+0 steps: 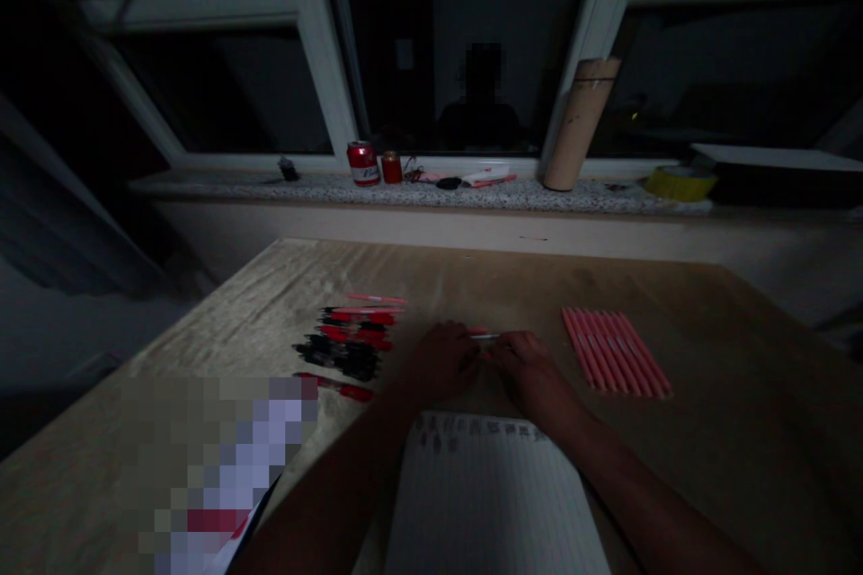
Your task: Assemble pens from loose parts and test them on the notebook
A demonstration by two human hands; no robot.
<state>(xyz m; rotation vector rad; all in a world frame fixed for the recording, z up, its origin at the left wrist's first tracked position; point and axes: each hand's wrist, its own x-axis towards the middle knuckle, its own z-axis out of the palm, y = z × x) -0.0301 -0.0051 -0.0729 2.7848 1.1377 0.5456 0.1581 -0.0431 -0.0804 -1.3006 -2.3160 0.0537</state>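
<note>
In the dim head view, my left hand and my right hand are close together beyond the notebook, fingers curled inward. A thin pink-and-white pen shows between them, its ends hidden by my fingers. Left of my hands lies a pile of red and black pens, with a pink pen at its far side. Several pink pens lie side by side in a neat row to the right. A lined notebook lies open under my forearms, with small marks along its top.
A blurred-out pale item lies at the table's left front. Along the windowsill stand a red can, a small red jar, a tall tan tube, a yellow tape roll and a dark box.
</note>
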